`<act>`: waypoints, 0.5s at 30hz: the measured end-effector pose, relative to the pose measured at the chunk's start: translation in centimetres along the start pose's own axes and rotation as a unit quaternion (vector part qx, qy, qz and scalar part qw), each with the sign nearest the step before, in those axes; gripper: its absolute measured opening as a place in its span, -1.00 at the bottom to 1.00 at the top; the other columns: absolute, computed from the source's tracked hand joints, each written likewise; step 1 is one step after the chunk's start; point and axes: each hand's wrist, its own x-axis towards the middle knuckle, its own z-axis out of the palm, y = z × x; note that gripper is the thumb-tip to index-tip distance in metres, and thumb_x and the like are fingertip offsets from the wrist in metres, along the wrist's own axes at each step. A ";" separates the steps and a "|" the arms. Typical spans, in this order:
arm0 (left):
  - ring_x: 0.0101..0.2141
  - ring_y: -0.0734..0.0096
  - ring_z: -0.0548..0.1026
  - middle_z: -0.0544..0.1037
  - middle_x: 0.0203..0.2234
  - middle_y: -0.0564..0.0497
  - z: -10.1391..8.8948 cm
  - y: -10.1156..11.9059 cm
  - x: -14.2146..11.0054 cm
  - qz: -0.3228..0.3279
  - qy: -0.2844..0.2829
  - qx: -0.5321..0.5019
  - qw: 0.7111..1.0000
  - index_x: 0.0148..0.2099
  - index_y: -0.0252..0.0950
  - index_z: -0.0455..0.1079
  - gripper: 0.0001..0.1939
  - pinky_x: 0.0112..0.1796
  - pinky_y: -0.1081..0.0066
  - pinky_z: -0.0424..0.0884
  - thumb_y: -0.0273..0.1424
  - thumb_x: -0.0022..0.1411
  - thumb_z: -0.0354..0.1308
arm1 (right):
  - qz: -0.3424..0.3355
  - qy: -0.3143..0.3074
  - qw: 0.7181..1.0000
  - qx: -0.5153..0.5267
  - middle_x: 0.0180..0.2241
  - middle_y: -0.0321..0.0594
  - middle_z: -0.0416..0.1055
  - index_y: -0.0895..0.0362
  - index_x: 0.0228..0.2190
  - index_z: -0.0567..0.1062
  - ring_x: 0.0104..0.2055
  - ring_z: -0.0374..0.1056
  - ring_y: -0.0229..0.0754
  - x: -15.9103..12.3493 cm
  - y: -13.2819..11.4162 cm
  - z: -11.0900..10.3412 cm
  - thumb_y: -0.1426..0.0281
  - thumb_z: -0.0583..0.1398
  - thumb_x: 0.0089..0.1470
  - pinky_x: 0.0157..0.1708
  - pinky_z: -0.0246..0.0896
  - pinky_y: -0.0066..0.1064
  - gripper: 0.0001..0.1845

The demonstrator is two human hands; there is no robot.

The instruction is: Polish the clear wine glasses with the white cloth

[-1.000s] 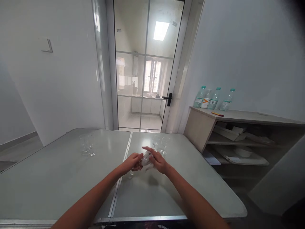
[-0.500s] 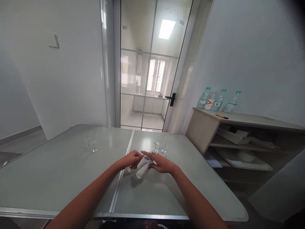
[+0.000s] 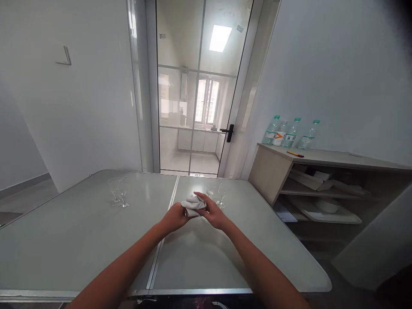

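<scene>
My left hand [image 3: 174, 217] and my right hand [image 3: 214, 214] meet over the middle of the grey table [image 3: 80, 244]. Both are closed around a crumpled white cloth [image 3: 193, 203]. My right hand's fingers press the cloth from above and from the right. My left hand is a fist under the cloth, gripping what looks like a small stemmed glass, which the cloth and fingers almost fully hide. Just beyond my right hand stand two clear stemmed glasses [image 3: 219, 195].
Two more clear stemmed glasses [image 3: 118, 196] stand at the table's back left. A metal seam [image 3: 167, 223] splits the tabletop. A wooden shelf unit [image 3: 309, 180] with several water bottles [image 3: 291, 132] stands to the right. A glass door [image 3: 199, 107] lies beyond.
The cloth, hanging loose below my hands half a second ago, is now bunched on top between them. Both hands have shifted slightly farther from me and closed in together.
</scene>
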 end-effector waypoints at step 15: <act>-0.59 0.52 0.24 0.31 -0.65 0.10 -0.2 0.2 0.2 -0.035 -0.020 -0.096 0.995 -0.49 -0.30 0.36 -0.66 -0.51 0.48 0.11 -0.15 0.14 0.24 | -0.042 -0.012 0.999 -0.008 -0.04 -0.16 0.44 0.05 0.21 0.35 -0.08 0.34 -0.06 0.1 0.2 -0.8 0.36 0.20 0.19 -0.07 0.25 -0.26 -0.45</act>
